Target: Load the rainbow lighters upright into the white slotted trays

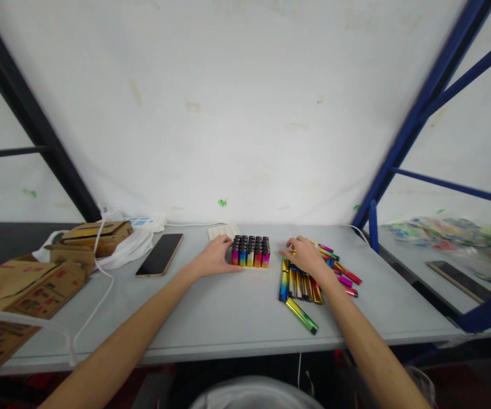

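A compact block of upright lighters (250, 258), with black tops and shiny rainbow-coloured bodies, stands in rows on a thin pale base. Around its left end is my left hand (217, 257), thumb along the front and fingers behind. To the right, a loose pile of metallic lighters (300, 284) lies flat in gold, blue, red and pink. My right hand (307, 255) is over the far part of this pile, fingers bent around a gold lighter (293, 251), most of which they hide. A green-yellow lighter (302, 316) lies nearest the table's front edge.
A phone (160, 254) lies left of my left hand. Opened cardboard boxes (32, 284), white plastic and a white cable (104, 295) crowd the left side. Behind the block is a white gridded tray (223, 231). Blue metal posts (415, 125) rise at the right; a wall closes the back.
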{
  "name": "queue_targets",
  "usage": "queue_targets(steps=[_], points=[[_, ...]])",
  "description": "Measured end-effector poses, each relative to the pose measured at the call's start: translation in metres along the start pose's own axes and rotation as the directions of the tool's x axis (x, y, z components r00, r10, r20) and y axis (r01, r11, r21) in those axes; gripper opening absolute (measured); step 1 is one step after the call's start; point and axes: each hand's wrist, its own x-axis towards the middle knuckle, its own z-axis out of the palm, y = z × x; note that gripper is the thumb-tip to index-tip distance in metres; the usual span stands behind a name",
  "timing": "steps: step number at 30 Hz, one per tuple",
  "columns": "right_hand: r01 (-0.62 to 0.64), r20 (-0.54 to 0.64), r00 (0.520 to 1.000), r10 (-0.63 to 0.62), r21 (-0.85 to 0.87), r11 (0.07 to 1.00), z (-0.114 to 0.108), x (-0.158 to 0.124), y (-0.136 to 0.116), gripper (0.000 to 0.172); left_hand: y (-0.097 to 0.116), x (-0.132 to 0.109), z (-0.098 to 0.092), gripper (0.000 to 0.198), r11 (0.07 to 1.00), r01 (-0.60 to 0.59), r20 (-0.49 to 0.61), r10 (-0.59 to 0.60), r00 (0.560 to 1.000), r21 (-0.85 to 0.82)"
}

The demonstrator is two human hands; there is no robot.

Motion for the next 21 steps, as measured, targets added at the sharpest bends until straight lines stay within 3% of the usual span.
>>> queue_targets(steps=[6, 15, 21], points=[[-0.013, 0.098, 0.995, 0.016, -0.037, 0.999, -0.004, 0.0, -0.012, 0.041, 0.0, 0.019, 0.026, 0.072, 0.988, 0.003, -0.106, 0.013, 0.994, 0.152], [-0.086, 0.059, 0.995, 0.087, -0.022, 0.996, -0.009, -0.002, -0.011, 0.037, 0.0, 0.084, 0.031, 0.07, 0.961, 0.065, 0.07, -0.087, 0.994, 0.27], [-0.172, 0.051, 0.984, 0.171, 0.007, 0.985, -0.007, -0.004, -0.003, 0.039, -0.001, 0.09, 0.029, 0.081, 0.959, 0.118, 0.098, -0.148, 0.984, 0.256]])
